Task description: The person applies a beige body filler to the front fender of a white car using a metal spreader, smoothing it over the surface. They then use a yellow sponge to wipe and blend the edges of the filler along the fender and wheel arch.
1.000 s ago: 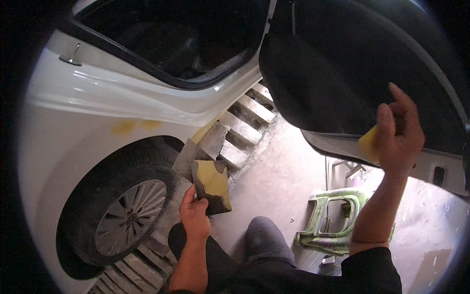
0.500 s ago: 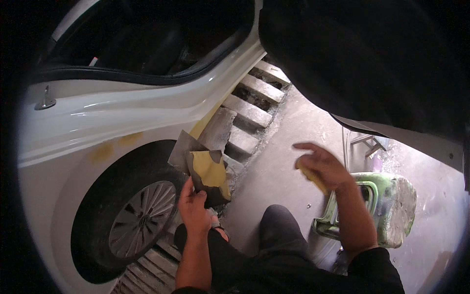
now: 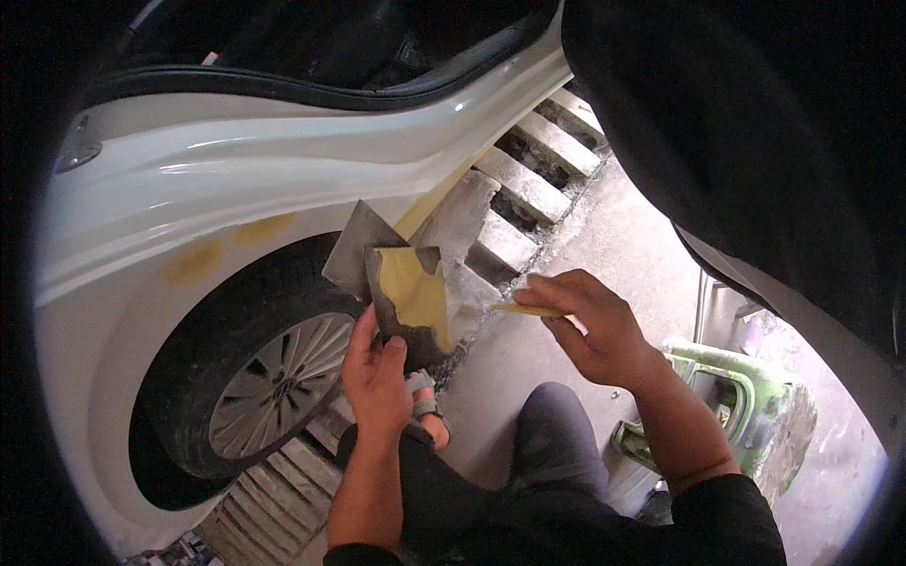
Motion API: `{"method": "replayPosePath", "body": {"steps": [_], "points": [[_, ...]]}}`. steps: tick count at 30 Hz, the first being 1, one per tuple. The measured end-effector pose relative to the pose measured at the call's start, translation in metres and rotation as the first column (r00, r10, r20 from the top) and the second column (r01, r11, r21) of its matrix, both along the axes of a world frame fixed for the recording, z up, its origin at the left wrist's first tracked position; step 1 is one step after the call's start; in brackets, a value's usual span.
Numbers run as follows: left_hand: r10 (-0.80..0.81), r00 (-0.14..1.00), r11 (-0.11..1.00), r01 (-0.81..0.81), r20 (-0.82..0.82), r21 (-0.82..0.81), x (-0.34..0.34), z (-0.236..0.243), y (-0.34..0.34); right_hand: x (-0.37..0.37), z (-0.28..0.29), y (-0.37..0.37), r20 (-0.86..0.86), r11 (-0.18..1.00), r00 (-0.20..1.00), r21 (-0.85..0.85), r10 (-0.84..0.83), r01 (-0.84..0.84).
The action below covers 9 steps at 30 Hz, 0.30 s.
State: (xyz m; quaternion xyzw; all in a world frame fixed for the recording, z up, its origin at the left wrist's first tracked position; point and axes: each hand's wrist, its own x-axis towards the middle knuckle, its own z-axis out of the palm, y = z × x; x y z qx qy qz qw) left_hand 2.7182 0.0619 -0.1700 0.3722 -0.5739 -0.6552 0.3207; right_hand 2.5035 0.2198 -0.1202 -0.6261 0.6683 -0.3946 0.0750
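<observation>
My left hand point(image 3: 376, 373) is closed on the lower edge of a dark flat plate point(image 3: 421, 349), thumb on top. Yellow putty point(image 3: 413, 288) is spread over much of that plate. A bare grey metal sheet point(image 3: 359, 250) sticks out behind it, up and to the left; whether my fingers grip it too is hard to tell. Pinched in my right hand point(image 3: 604, 325) is a thin yellow spreader point(image 3: 527, 309), seen nearly edge-on. Its tip points left at the putty plate, with a gap between them.
A white car body point(image 3: 236, 160) with yellow filler patches point(image 3: 193, 264) runs along the left, above a wheel point(image 3: 283, 377). An open door point(image 3: 736, 141) overhangs the right. Concrete floor slats point(image 3: 524, 184) have gaps between them. A worn green stool point(image 3: 755, 406) stands by my right arm.
My right hand has come left toward the plate, and the spreader is turned to point at it. My left hand still holds the plate. The view has shifted slightly.
</observation>
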Motion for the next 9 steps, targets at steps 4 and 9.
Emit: {"method": "replayPosePath", "body": {"steps": [4, 9], "points": [[-0.040, 0.994, 0.998, 0.034, -0.100, -0.055, -0.007, 0.005, -0.004, -0.017, 0.029, -0.015, -0.285, 0.982, 0.943, 0.021, -0.173, 0.187], [-0.010, 0.997, 0.999, 0.012, -0.074, 0.033, -0.010, 0.007, -0.009, -0.018, 0.054, -0.038, -0.307, 0.804, 0.949, 0.581, 0.073, 0.126]]}}
